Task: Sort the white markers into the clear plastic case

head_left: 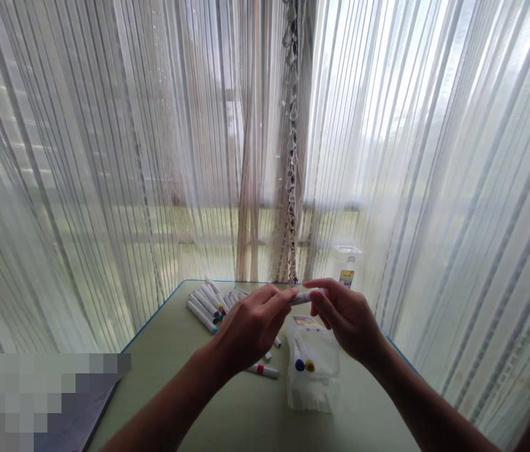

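Note:
My left hand [250, 326] and my right hand [347, 317] are raised over a pale green table [246, 414], and both pinch one white marker [306, 295] held level between them. Left fingertips grip its left end, right fingers its right end. Below the right hand stands a clear plastic marker case [314, 376] holding a blue-capped and a yellow-capped marker. A row of white markers [206, 307] with coloured caps lies at the table's far left. One red-banded marker [263, 370] lies under my left wrist.
Sheer striped curtains [105, 157] hang close round the table's far edges, with a bead string [291, 157] in the middle. A clear lidded container [347, 263] stands behind the curtain at the far right. A dark book or pad [79, 420] lies at the near left.

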`<state>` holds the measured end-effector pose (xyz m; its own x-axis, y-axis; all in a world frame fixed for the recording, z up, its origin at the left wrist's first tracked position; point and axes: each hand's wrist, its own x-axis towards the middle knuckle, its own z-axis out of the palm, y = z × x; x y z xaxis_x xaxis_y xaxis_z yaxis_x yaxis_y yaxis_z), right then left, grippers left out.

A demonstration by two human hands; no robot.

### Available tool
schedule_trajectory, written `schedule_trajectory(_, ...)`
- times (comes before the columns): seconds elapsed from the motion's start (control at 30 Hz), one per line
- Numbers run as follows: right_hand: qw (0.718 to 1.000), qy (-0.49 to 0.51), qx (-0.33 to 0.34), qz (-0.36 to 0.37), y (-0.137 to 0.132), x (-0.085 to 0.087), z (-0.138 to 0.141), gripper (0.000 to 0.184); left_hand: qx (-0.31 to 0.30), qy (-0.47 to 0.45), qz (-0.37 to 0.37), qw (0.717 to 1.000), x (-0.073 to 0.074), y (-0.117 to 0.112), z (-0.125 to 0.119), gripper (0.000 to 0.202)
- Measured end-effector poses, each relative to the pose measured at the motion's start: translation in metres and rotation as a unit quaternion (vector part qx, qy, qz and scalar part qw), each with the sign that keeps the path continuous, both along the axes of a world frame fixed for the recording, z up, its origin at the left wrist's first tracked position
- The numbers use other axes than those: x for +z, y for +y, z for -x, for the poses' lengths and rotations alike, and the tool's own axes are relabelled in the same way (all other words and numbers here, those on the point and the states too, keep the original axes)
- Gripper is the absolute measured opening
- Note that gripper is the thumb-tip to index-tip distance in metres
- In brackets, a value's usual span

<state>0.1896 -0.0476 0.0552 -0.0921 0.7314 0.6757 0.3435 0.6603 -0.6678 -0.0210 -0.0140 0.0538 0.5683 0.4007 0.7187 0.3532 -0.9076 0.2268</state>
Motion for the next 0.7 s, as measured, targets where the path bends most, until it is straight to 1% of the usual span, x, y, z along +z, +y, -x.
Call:
schedule_trajectory(0.07, 0.999, 0.040, 0.017, 0.010, -0.001, -0.001, 0.001, 0.028, -0.019, -0.031, 0.001, 0.999, -0.004, 0.003, 0.000, 0.032)
schedule_trajectory(0.1, 0.998, 0.064, 0.025, 0.016, -0.001, -0.001, 0.000, 0.026, -0.026, -0.052, 0.015, 0.998, -0.006, 0.005, 0.002, 0.029)
schedule_trajectory(0.2, 0.989, 0.131, 0.043, 0.052, 0.001, -0.002, -0.006, 0.023, -0.036, -0.115, 0.087, 0.989, -0.013, 0.007, 0.009, 0.023)
schedule_trajectory(0.3, 0.980, 0.165, 0.049, 0.099, 0.004, -0.004, -0.010, 0.026, -0.029, -0.168, 0.165, 0.971, -0.019, 0.006, 0.015, 0.024)
schedule_trajectory(0.37, 0.980, 0.160, 0.046, 0.106, 0.005, -0.007, -0.010, 0.027, -0.031, -0.200, 0.223, 0.953, -0.023, 0.005, 0.014, 0.028)
schedule_trajectory(0.5, 0.988, 0.129, 0.023, 0.083, 0.004, -0.009, -0.009, 0.023, -0.050, -0.263, 0.326, 0.907, -0.034, 0.002, 0.006, 0.034)
schedule_trajectory(0.6, 0.989, 0.125, 0.008, 0.077, 0.004, -0.008, -0.010, 0.019, -0.074, -0.309, 0.379, 0.869, -0.040, -0.001, -0.001, 0.032)
schedule_trajectory(0.7, 0.986, 0.135, 0.004, 0.100, 0.008, -0.010, -0.012, 0.017, -0.081, -0.318, 0.409, 0.852, -0.040, -0.004, -0.005, 0.029)
